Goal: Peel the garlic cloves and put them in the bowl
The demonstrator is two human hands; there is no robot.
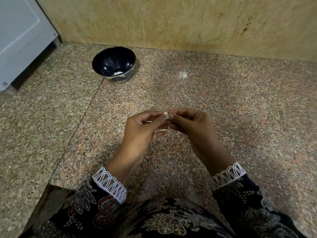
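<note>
Both hands, left hand [142,129] and right hand [192,126], pinch one garlic clove [166,115] (grip tight).

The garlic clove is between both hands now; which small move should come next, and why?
Probably keep pulling the skin off before any move to the bowl. The left hand and right hand both pinch the garlic clove above the counter, and thin skin seems to hang on it. The bowl stands apart, farther back.
</note>
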